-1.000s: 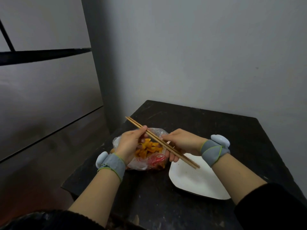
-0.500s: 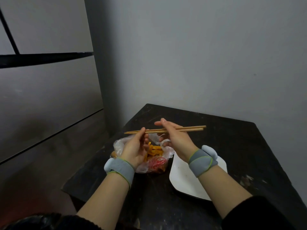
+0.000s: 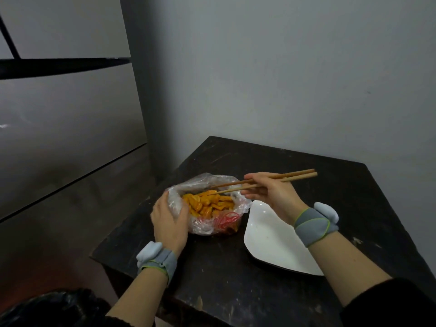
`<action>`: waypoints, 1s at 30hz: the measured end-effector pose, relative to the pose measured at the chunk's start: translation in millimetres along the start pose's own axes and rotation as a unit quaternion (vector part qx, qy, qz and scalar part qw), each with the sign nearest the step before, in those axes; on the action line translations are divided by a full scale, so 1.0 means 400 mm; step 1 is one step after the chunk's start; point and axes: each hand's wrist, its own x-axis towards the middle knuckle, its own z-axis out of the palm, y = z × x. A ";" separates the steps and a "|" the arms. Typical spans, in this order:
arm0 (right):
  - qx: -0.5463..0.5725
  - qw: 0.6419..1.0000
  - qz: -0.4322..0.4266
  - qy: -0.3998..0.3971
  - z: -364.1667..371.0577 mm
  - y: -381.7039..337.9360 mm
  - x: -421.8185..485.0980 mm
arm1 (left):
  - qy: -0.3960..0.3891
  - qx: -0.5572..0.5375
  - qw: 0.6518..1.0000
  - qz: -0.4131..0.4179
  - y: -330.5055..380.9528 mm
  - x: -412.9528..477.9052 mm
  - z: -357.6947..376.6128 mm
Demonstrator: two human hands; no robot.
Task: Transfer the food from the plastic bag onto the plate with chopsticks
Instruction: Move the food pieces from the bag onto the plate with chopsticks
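A clear plastic bag [image 3: 203, 226] lies open on the dark table, holding orange food pieces [image 3: 206, 204] and a red printed patch at its front. My left hand [image 3: 168, 221] cups the bag's left side. My right hand [image 3: 271, 193] grips a pair of wooden chopsticks [image 3: 295, 177]; their tips point left and reach over the food at the bag's mouth. A white plate [image 3: 271, 241] sits right of the bag, bare, partly under my right wrist.
The small black table [image 3: 236, 274] stands in a corner, grey wall behind and a panelled wall to the left. Its front and left edges are close to the bag. A dark bag-like shape [image 3: 54, 308] sits low at the left.
My left hand let go of the chopsticks and dropped onto the bag's left side. My right hand now holds the chopsticks alone and has tilted their tips down toward the food.
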 end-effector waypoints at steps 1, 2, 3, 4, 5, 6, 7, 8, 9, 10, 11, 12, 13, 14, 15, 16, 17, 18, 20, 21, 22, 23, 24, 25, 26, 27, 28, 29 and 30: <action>-0.002 1.000 -0.005 0.006 0.000 0.002 0.002 | -0.009 0.003 1.000 0.002 -0.016 -0.011 0.006; -0.003 1.000 -0.010 0.010 0.001 0.004 0.003 | -0.009 0.001 1.000 -0.002 -0.025 -0.020 0.008; 0.001 1.000 -0.016 0.012 0.004 0.005 0.006 | -0.003 -0.008 1.000 -0.010 -0.031 -0.022 0.010; 0.005 1.000 -0.019 0.012 0.010 0.005 0.008 | 0.003 -0.018 1.000 -0.024 -0.035 -0.022 0.010; 0.004 1.000 -0.021 0.009 0.016 0.005 0.011 | 0.010 -0.029 0.999 -0.035 -0.036 -0.021 0.010; -0.002 1.000 -0.020 0.005 0.024 0.005 0.014 | 0.015 -0.036 0.998 -0.042 -0.035 -0.019 0.008; -0.009 1.000 -0.018 0.000 0.035 0.009 0.019 | 0.018 -0.041 0.998 -0.044 -0.039 -0.016 0.006; -0.015 1.000 -0.018 -0.005 0.042 0.008 0.020 | 0.020 -0.047 0.998 -0.042 -0.036 -0.016 0.007; -0.017 1.000 -0.017 -0.010 0.051 0.011 0.024 | 0.021 -0.052 0.998 -0.040 -0.037 -0.016 0.006; -0.019 1.000 -0.016 -0.013 0.060 0.014 0.029 | 0.023 -0.056 0.997 -0.039 -0.038 -0.015 0.007; -0.021 1.000 -0.015 -0.013 0.067 0.018 0.033 | 0.024 -0.058 0.997 -0.033 -0.040 -0.014 0.008; -0.024 1.000 -0.015 -0.010 0.074 0.021 0.037 | 0.025 -0.059 0.998 -0.027 -0.041 -0.013 0.008; -0.028 0.999 -0.015 -0.005 0.081 0.025 0.041 | 0.025 -0.061 0.998 -0.021 -0.043 -0.013 0.008; -0.031 0.999 -0.015 0.001 0.084 0.026 0.044 | 0.024 -0.063 0.998 -0.015 -0.040 -0.013 0.009; -0.034 0.999 -0.015 0.006 0.088 0.027 0.047 | 0.024 -0.065 0.997 -0.013 -0.041 -0.013 0.010; -0.035 0.999 -0.013 0.009 0.093 0.029 0.051 | 0.024 -0.067 0.997 -0.014 -0.040 -0.014 0.010; -0.036 0.999 -0.011 0.011 0.098 0.030 0.054 | 0.025 -0.066 0.997 -0.015 -0.040 -0.015 0.011; -0.036 0.999 -0.008 0.013 0.104 0.032 0.056 | 0.026 -0.064 0.997 -0.016 -0.039 -0.015 0.011; -0.032 0.999 0.003 0.013 0.119 0.039 0.058 | 0.028 -0.058 0.998 -0.018 -0.039 -0.015 0.012; -0.027 0.999 0.010 0.014 0.127 0.045 0.058 | 0.028 -0.055 0.998 -0.019 -0.039 -0.015 0.012; -0.018 1.000 0.016 0.018 0.136 0.050 0.058 | 0.029 -0.053 0.998 -0.019 -0.038 -0.015 0.012; -0.007 0.999 0.022 0.024 0.142 0.055 0.059 | 0.029 -0.052 0.998 -0.020 -0.038 -0.015 0.012; 0.006 0.999 0.027 0.034 0.148 0.060 0.061 | 0.030 -0.051 0.998 -0.021 -0.038 -0.013 0.012; 0.018 0.998 0.032 0.046 0.151 0.062 0.063 | 0.030 -0.051 0.998 -0.021 -0.038 -0.012 0.013; 0.026 0.997 0.038 0.059 0.153 0.065 0.065 | 0.030 -0.049 0.998 -0.021 -0.037 -0.013 0.013; 0.028 0.996 0.042 0.069 0.152 0.067 0.068 | 0.031 -0.047 0.998 -0.020 -0.037 -0.013 0.013; 0.019 0.996 0.043 0.077 0.151 0.070 0.069 | 0.031 -0.044 0.998 -0.021 -0.037 -0.013 0.013; 0.003 0.996 0.040 0.083 0.150 0.071 0.069 | 0.030 -0.042 0.998 -0.023 -0.036 -0.013 0.012; -0.016 0.996 0.033 0.087 0.150 0.072 0.069 | 0.030 -0.041 0.998 -0.025 -0.036 -0.014 0.012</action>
